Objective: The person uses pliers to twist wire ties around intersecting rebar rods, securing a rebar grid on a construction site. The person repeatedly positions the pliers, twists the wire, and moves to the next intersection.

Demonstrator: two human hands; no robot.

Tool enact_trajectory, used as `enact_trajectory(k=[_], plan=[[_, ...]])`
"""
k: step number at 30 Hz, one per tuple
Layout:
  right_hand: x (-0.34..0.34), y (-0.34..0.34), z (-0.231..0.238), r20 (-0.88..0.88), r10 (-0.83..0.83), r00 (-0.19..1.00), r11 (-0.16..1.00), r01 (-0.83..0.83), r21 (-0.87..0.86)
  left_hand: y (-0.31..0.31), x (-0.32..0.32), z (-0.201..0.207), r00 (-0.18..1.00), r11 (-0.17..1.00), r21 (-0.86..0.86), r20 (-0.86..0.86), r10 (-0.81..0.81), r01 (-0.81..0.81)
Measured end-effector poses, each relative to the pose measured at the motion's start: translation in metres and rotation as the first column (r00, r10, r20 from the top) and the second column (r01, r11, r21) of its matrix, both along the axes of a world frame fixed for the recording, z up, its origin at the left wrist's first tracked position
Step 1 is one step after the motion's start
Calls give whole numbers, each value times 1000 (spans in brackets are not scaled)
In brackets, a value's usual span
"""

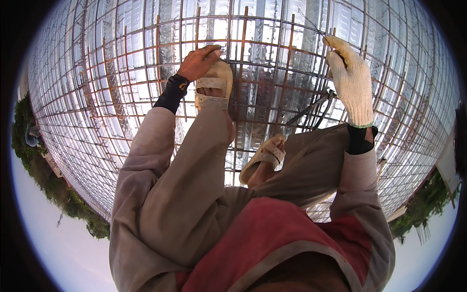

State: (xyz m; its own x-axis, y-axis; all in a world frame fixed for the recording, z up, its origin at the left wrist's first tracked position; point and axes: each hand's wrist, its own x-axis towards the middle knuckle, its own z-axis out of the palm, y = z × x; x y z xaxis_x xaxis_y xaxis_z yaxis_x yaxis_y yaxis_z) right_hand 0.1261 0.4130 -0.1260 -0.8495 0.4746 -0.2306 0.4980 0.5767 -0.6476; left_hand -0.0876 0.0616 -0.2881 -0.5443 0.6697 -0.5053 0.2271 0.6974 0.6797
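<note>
My left hand (199, 63), bare with a black cuff at the wrist, is just above the toe of my left sandal (224, 75). Its fingers are closed together beside the crossing bars of a steel rebar grid (245, 45); whatever is between the fingertips is hidden. At the right, my right hand (351, 78) wears a white knitted glove. Its thumb and forefinger pinch thin tie wires (314, 27), whose loose ends point up and to the left. Below that glove, a dark tool with two long handles (315, 108) rests on the grid, resembling pincers.
Shiny ribbed metal decking (131, 22) lies beneath the rebar. Both my feet stand on the grid, the right sandal (265, 158) nearer to me. Rusty bar ends (292, 22) stick out among the crossing bars. Trees (48, 180) border the deck's left edge.
</note>
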Motion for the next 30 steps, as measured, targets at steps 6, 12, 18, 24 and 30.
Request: enact_trajectory(k=[6,12,18,24,30], plan=[[16,8,3,-12,-40,999,999,39,-28,21,-1,4,992,994,-76,-91,-90,83],[18,11,4,-25,-29,999,999,28,-17,19,-3,-8,989,987,-98,-61,-133,126],[20,13,4,-24,-33,999,999,33,16,18,8,-16,981,977,-120,-64,-184,176],[20,7,16,67,-94,993,992,99,-79,15,12,-19,988,984,-121,-67,-142,133],[26,11,11,29,-160,987,984,162,-78,25,16,-16,990,984,-150,-93,-106,92]])
